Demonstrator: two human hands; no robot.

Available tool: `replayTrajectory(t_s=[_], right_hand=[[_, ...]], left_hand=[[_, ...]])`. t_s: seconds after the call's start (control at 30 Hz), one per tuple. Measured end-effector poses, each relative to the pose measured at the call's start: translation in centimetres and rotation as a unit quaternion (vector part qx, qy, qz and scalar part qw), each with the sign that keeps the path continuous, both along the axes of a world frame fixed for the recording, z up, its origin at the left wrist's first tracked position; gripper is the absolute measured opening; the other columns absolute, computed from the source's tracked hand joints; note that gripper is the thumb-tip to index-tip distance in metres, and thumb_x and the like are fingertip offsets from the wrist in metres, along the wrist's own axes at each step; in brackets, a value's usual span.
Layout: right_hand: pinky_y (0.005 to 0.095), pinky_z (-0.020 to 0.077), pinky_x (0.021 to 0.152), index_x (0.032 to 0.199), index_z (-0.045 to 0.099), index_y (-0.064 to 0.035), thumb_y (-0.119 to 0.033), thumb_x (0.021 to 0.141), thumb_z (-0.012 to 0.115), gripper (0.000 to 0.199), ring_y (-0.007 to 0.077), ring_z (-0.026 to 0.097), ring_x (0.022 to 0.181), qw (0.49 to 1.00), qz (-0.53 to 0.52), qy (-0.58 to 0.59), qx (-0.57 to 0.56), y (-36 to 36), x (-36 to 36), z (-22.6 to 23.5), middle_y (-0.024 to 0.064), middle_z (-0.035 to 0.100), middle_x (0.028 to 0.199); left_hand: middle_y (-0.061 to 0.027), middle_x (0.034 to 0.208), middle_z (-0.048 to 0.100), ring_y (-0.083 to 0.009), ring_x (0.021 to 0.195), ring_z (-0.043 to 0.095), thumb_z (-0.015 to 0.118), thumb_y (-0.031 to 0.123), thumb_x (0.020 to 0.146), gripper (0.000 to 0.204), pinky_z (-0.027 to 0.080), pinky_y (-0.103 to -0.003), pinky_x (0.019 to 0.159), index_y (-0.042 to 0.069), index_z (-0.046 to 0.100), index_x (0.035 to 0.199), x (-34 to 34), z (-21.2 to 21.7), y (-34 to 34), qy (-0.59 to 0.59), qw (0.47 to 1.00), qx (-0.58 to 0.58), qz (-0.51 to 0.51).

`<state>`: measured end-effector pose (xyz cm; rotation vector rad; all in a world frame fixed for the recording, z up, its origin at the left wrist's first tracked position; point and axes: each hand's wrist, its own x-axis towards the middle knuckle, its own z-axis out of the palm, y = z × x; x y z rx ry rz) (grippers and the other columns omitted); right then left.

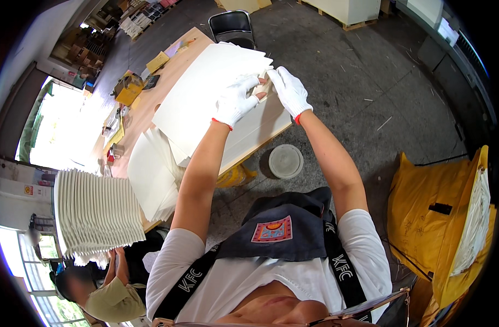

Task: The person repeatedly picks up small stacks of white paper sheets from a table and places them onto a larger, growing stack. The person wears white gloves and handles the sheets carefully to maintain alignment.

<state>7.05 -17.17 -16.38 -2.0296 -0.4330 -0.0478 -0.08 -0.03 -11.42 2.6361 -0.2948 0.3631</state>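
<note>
A stack of large white paper sheets lies across the wooden table, its right-hand corners slightly fanned and uneven. My left hand, in a white knitted glove with bare thumb and fingertip, rests over the sheets near their right end. Its thumb and forefinger are apart. Close beside it, my right hand, gloved too, is closed at the right edge of the sheets; the fingers' undersides are hidden. A smaller fanned pile of white sheets sits near the table's left part, below the main stack.
A tall stack of wavy white sheets stands at the left, with a co-worker beside it. An open yellow box and small items lie on the table. A round bucket, black chair and yellow sack stand around.
</note>
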Motion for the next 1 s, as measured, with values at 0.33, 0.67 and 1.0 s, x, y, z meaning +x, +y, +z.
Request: replayTrajectory(t_s=[0.33,0.67,1.0], right_hand=[[0.0528,0.0475,0.081,0.102,0.058,-0.0103,-0.057,0.102,0.035,0.052,0.0448,0.065,0.093,1.000,-0.003,0.011,0.007,0.03,-0.02,-0.06,0.0240,0.067,0.096],[0.0513,0.0473,0.081,0.102,0.060,-0.0100,-0.056,0.102,0.040,0.050,0.0436,0.064,0.094,0.999,-0.015,0.017,0.032,0.05,-0.38,0.06,0.0219,0.067,0.095],[0.0501,0.0477,0.082,0.102,0.061,-0.0099,-0.059,0.100,0.040,0.053,0.0434,0.064,0.094,0.998,-0.011,0.030,0.058,-0.11,-0.16,-0.23,0.0219,0.068,0.095]], left_hand=[[-0.0094,0.113,0.065,-0.0302,0.094,0.067,0.067,0.026,0.093,0.032,0.053,-0.038,0.086,0.023,0.069,0.125,-0.08,0.24,-0.10,-0.002,1.000,0.009,-0.006],[-0.0105,0.108,0.066,-0.0303,0.094,0.067,0.061,0.019,0.092,0.027,0.054,-0.038,0.083,0.020,0.070,0.118,0.33,-0.69,0.66,-0.032,0.999,0.003,-0.025],[-0.0111,0.108,0.069,-0.0291,0.089,0.070,0.070,0.019,0.086,0.039,0.056,-0.037,0.080,0.020,0.069,0.125,0.20,-0.48,-0.12,-0.128,0.989,0.047,-0.058]])
